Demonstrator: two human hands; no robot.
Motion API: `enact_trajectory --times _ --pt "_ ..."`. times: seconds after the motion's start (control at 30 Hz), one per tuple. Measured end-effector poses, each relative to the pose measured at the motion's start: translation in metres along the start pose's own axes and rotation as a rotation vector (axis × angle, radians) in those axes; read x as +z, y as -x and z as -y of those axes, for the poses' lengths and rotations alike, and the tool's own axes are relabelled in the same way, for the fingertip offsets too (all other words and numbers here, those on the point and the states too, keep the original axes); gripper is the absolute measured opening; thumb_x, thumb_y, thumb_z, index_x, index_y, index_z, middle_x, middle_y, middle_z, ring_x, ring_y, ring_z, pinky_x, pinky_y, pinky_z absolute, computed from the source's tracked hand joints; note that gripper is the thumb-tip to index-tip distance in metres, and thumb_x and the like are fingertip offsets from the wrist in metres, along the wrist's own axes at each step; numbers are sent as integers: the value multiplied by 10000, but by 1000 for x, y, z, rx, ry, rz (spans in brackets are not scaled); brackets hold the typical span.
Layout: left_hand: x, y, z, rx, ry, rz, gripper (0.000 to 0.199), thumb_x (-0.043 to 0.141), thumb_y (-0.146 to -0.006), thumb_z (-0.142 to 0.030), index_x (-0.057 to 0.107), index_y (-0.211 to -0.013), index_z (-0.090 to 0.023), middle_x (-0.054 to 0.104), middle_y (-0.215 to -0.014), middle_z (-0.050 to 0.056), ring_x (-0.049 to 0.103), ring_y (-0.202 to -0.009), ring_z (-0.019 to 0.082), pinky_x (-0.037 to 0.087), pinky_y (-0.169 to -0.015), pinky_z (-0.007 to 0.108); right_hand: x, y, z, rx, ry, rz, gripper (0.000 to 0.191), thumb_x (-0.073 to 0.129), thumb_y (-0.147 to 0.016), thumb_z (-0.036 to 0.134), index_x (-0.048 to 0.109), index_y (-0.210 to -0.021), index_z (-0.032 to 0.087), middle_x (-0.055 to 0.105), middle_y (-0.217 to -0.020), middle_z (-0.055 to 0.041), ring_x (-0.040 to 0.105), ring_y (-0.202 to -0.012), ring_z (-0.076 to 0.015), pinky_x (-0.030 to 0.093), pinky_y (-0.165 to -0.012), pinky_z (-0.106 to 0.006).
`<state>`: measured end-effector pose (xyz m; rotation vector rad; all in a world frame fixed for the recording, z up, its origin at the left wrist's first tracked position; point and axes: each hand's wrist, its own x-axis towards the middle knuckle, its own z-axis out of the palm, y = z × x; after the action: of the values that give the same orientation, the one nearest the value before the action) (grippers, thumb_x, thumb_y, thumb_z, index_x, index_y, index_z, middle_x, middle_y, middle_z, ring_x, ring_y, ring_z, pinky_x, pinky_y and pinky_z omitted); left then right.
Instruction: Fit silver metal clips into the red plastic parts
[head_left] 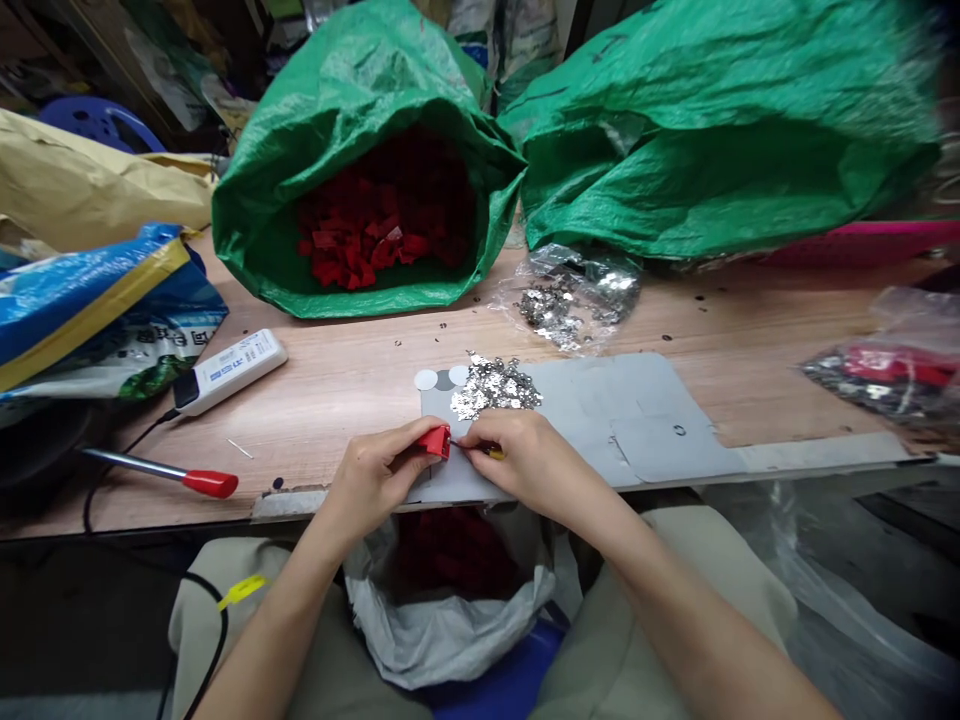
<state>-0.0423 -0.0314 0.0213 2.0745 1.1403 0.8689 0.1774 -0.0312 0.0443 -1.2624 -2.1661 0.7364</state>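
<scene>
My left hand (377, 476) pinches a small red plastic block (436, 441) over the front part of a grey mat (577, 400). My right hand (525, 450) is closed around a thin tool with a yellow handle (494, 453), its dark tip pointing at the block's right face. Whether the tip touches the block I cannot tell. Just behind both hands, a heap of small shiny metal pieces (495, 385) lies on the mat. Below the table edge, between the knees, a white sack (420, 640) hangs open with red pieces inside.
A green sack (360, 90) lies open with red pieces; another green sack (750, 130) is at right. Clear bags of metal parts (577, 300) lie behind the mat. On the left are a white power bank (232, 370), its cable and a red-handled rod (210, 484).
</scene>
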Motion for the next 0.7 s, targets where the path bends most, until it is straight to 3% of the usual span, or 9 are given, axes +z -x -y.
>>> enact_trajectory --times 0.2,0.53,0.7 --pt "1 1 4 -14 20 -16 364 674 -893 -235 675 -1256 -214 742 -1200 31 722 -1043 209 573 -918 269 1 -1 -7 -23 -50 -13 172 664 -783 -26 721 -777 137 714 -776 -29 637 -737 -162 423 -696 -248" --pt "-3 3 3 35 -39 -31 330 681 -887 -239 706 -1215 -211 755 -1172 35 742 -1009 218 594 -901 272 3 -1 -1 -3 -3 -4 163 664 -781 -13 728 -778 137 722 -795 -45 628 -754 -174 418 -721 -259" --pt "-3 2 4 -17 -30 -20 343 693 -882 -259 701 -1220 -202 755 -1169 43 738 -1021 220 586 -921 276 2 1 -4 5 -66 -22 158 670 -785 -8 729 -795 139 728 -794 -35 639 -761 -168 416 -718 -246"
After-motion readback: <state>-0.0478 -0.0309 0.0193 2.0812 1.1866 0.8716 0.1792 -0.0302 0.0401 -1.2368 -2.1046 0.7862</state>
